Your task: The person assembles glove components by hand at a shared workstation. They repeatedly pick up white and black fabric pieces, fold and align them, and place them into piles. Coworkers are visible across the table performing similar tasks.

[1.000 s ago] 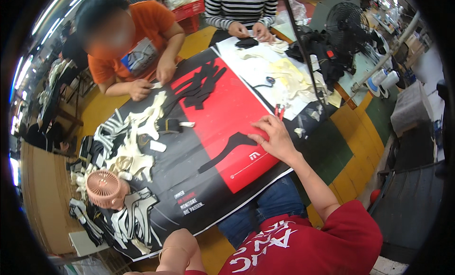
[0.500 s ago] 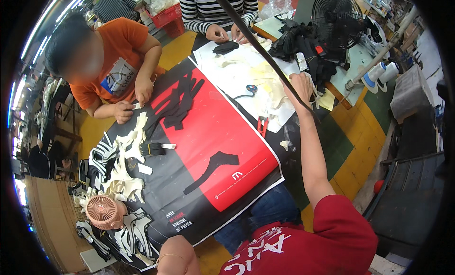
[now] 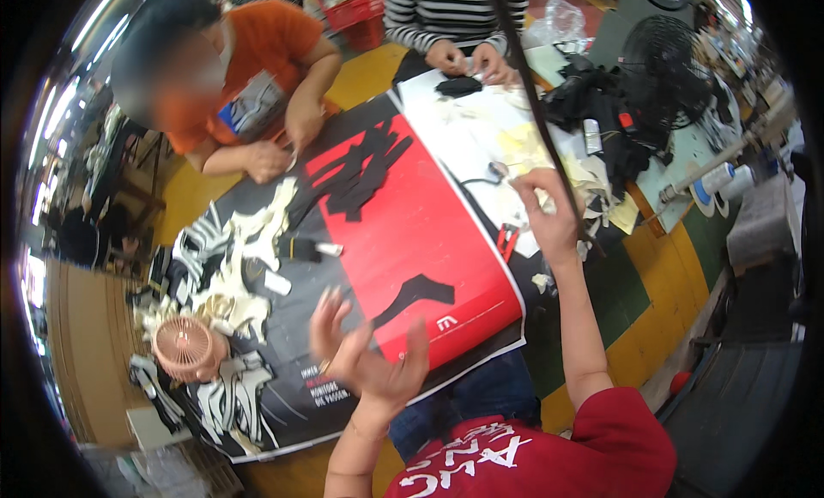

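My left hand (image 3: 369,352) is raised over the near edge of the table, open, its fingers spread and slightly blurred. Beyond it a black cut fabric piece (image 3: 416,292), angled like a boomerang, lies flat on the red part of the printed sheet (image 3: 403,240). At the right, my right hand (image 3: 554,210) hovers by a pile of cream fabric pieces (image 3: 588,176), thumb and fingertips drawn together in a pinch. Whatever they hold, if anything, is too small to make out. Red-handled snips (image 3: 507,240) lie just left of that hand.
Black strips (image 3: 365,176) lie mid-table. Cream and striped pieces and a pink fan (image 3: 184,348) line the left side. A dark pole (image 3: 536,112) slants down near my right hand. Two co-workers, in an orange shirt (image 3: 279,39) and a striped top (image 3: 455,17), handle small pieces across the table.
My left hand has come up from the lower edge over the sheet, its fingers spreading. My right hand has drawn back from the dark pile toward me. The view has shifted.
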Action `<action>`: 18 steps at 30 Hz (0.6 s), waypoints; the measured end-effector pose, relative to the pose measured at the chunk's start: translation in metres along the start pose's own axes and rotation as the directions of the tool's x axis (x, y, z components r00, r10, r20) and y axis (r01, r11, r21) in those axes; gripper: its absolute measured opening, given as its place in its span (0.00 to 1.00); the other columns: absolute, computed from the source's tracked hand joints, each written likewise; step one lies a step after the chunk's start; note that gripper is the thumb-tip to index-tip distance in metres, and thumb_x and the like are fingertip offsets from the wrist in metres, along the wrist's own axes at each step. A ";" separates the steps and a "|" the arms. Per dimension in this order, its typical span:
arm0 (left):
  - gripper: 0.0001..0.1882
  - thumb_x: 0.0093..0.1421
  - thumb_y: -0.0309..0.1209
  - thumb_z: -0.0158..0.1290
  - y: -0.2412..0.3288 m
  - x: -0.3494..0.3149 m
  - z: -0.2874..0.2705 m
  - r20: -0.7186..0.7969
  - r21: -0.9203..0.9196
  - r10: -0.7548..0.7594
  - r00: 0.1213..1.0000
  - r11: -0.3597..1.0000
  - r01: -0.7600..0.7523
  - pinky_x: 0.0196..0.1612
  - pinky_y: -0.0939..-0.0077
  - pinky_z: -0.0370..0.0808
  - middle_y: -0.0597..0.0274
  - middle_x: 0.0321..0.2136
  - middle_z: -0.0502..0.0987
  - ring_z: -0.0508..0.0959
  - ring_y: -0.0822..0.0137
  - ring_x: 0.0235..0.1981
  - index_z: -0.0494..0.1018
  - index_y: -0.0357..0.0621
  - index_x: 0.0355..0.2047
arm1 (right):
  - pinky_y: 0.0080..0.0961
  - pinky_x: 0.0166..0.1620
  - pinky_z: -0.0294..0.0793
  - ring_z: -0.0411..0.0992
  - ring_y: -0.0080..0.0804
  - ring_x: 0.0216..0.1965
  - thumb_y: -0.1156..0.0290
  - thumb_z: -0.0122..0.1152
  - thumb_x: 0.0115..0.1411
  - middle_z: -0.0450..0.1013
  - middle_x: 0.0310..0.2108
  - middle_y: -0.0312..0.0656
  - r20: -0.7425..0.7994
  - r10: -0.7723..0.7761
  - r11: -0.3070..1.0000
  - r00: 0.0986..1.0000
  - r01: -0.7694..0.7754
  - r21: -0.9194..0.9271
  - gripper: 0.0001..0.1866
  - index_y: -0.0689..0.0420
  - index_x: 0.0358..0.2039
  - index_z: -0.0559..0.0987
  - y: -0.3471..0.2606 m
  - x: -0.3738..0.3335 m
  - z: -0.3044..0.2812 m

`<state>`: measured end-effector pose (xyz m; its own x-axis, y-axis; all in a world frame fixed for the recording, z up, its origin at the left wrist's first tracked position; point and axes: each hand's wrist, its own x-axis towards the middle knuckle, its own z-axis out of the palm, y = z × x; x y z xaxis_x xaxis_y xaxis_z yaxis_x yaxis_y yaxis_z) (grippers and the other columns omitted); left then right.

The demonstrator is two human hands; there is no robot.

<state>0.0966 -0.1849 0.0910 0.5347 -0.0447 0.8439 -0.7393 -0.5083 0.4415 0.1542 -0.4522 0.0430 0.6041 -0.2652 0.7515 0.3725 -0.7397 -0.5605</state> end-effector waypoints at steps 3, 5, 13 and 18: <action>0.37 0.47 0.27 0.72 -0.022 -0.025 0.006 0.068 0.150 -0.005 0.998 0.989 -0.006 0.57 0.59 0.68 0.42 0.60 0.62 0.68 0.48 0.61 0.64 0.48 0.55 | 0.31 0.33 0.79 0.78 0.38 0.32 0.83 0.71 0.47 0.77 0.33 0.42 0.176 -0.431 0.899 0.885 0.438 -0.005 0.14 0.58 0.36 0.83 -0.048 -0.022 0.000; 0.37 0.47 0.29 0.71 -0.032 -0.038 -0.002 0.117 0.228 0.040 0.992 0.971 -0.066 0.61 0.58 0.63 0.42 0.61 0.64 0.68 0.48 0.61 0.65 0.49 0.56 | 0.31 0.35 0.80 0.78 0.36 0.32 0.79 0.71 0.49 0.76 0.35 0.42 0.164 -0.535 0.845 0.829 0.527 0.094 0.14 0.57 0.38 0.83 -0.073 -0.037 0.003; 0.17 0.48 0.28 0.68 -0.028 -0.078 -0.051 0.203 0.263 0.001 0.979 0.963 -0.055 0.66 0.62 0.53 0.73 0.49 0.78 0.77 0.71 0.50 0.77 0.59 0.38 | 0.31 0.43 0.84 0.81 0.38 0.39 0.78 0.72 0.52 0.72 0.42 0.41 0.222 -0.566 0.815 0.794 0.497 0.299 0.16 0.56 0.42 0.81 -0.114 -0.085 -0.003; 0.12 0.54 0.31 0.63 -0.014 -0.097 -0.076 0.236 0.270 0.037 0.971 0.958 -0.102 0.64 0.64 0.54 0.75 0.45 0.80 0.78 0.74 0.48 0.80 0.60 0.39 | 0.34 0.46 0.84 0.81 0.43 0.41 0.80 0.71 0.52 0.70 0.46 0.42 0.281 -0.552 0.819 0.785 0.447 0.359 0.16 0.56 0.42 0.81 -0.117 -0.106 -0.007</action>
<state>0.0233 -0.1080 0.0260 0.5886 -0.2651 0.7638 -0.6520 -0.7141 0.2546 0.0415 -0.3413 0.0313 0.4669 0.3735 0.8015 0.8282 -0.5024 -0.2484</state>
